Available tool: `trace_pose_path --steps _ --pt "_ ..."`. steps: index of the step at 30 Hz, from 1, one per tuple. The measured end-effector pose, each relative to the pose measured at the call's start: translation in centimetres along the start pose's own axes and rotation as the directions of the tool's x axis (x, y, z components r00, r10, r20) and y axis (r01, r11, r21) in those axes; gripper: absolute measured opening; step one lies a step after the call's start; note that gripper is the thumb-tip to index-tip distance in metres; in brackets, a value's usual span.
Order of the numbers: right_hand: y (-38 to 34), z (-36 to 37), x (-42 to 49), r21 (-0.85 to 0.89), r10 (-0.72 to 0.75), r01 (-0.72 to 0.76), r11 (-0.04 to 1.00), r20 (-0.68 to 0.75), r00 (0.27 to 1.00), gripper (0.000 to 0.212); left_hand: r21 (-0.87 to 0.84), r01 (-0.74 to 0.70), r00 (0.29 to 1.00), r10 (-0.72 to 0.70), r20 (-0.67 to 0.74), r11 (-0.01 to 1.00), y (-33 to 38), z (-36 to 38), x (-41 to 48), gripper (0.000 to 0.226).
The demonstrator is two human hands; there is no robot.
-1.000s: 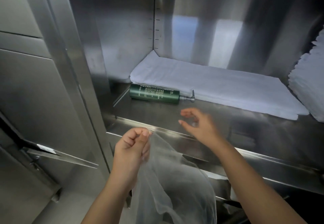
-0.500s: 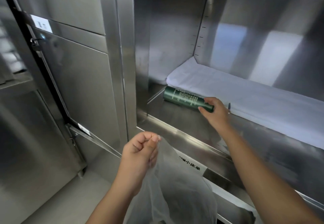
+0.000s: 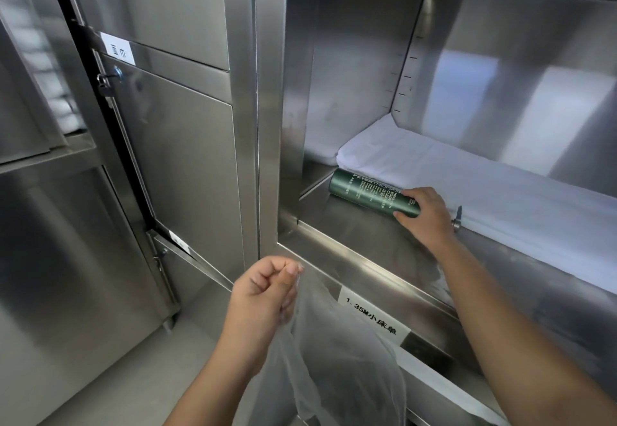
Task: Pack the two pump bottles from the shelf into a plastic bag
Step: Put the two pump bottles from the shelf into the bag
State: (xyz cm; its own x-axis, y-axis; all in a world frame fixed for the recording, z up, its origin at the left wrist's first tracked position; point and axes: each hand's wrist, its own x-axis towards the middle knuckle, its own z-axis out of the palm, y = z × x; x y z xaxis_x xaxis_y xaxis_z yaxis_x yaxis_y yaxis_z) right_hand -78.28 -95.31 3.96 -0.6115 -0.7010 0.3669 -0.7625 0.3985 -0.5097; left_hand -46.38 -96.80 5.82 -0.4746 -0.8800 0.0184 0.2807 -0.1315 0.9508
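Right hand reaches in from 5 o'clock with the forearm straight and palm down. Its fingers and thumb are curled over the pump end of the green pump bottle. Bottle lies flat on the steel shelf, base pointing to 10 o'clock, pump head sticking out past the hand at 4 o'clock. Its far side is right against the folded white sheet, which runs along the back of the shelf from 10 to 4 o'clock.

Left hand is below the shelf, at 6 o'clock of frame, fist-like, thumb and fingertips pinching the rim of the clear plastic bag. Bag hangs loose toward 6 o'clock; can't tell if the mouth is open.

Edges: side wall near the bottle's base at 9 o'clock, and front lip between bottle and bag. Bare steel in front of the bottle toward 6 o'clock, open space above it. White label on the shelf front, touching the bag's 3 o'clock side. Cabinet door with padlock at 9 o'clock.
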Motion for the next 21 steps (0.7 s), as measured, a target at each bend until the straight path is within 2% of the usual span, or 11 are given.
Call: trace_pose_path --steps 7,16,21 --pt "-0.1 -1.1 0.5 -0.137 0.069 -0.049 0.989 0.146 0.987 0.053 0.004 0.008 1.0 -0.008 0.009 1.0 -0.1 -0.1 0.0 0.017" --pt "-0.5 -1.4 0.8 -0.248 0.112 -0.063 0.967 0.191 0.975 0.06 0.026 0.003 1.0 -0.004 0.026 1.0 -0.1 -0.2 0.0 0.016" --pt "-0.4 -1.1 0.4 -0.229 0.155 -0.1 0.968 0.237 0.959 0.073 0.036 -0.02 0.999 0.019 0.031 0.999 0.1 -0.1 0.1 0.016"
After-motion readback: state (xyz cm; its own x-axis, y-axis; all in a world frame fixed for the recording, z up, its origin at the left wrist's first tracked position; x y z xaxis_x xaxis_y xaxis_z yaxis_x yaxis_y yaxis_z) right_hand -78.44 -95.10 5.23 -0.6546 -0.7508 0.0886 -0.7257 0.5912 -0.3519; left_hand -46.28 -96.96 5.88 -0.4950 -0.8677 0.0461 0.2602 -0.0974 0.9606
